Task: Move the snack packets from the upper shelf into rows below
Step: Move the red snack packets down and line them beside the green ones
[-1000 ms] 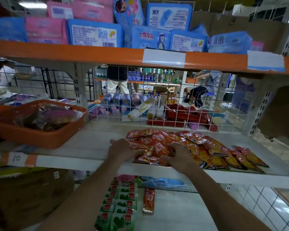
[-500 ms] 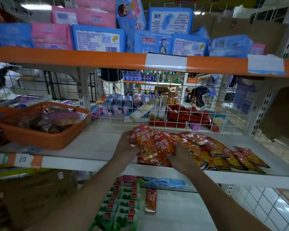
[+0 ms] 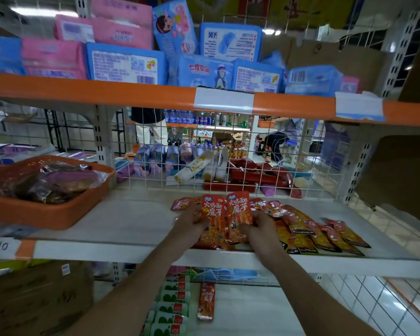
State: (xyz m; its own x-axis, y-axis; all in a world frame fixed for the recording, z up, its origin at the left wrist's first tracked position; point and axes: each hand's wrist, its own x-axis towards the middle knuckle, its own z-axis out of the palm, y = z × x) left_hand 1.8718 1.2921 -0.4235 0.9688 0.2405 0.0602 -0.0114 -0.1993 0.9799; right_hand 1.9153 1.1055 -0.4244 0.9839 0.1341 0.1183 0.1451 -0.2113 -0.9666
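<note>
A bunch of red snack packets (image 3: 224, 214) stands tilted up on the white upper shelf (image 3: 131, 221). My left hand (image 3: 190, 226) grips the bunch's left side and my right hand (image 3: 258, 229) grips its right side. More red and orange-black packets (image 3: 308, 229) lie flat in an overlapping row to the right. One red packet (image 3: 180, 204) lies behind my left hand. On the shelf below, a single red packet (image 3: 206, 300) lies beside a column of green-and-white packets (image 3: 171, 309).
An orange basket (image 3: 46, 214) of wrapped goods sits at the shelf's left. A wire grid (image 3: 228, 154) backs the shelf. An orange-edged shelf (image 3: 131, 92) overhead carries blue and pink packs. A brown carton (image 3: 39, 299) fills the lower left.
Both hands have gathered the loose red packets into a bunch and tipped it up off the shelf, printed fronts now facing me.
</note>
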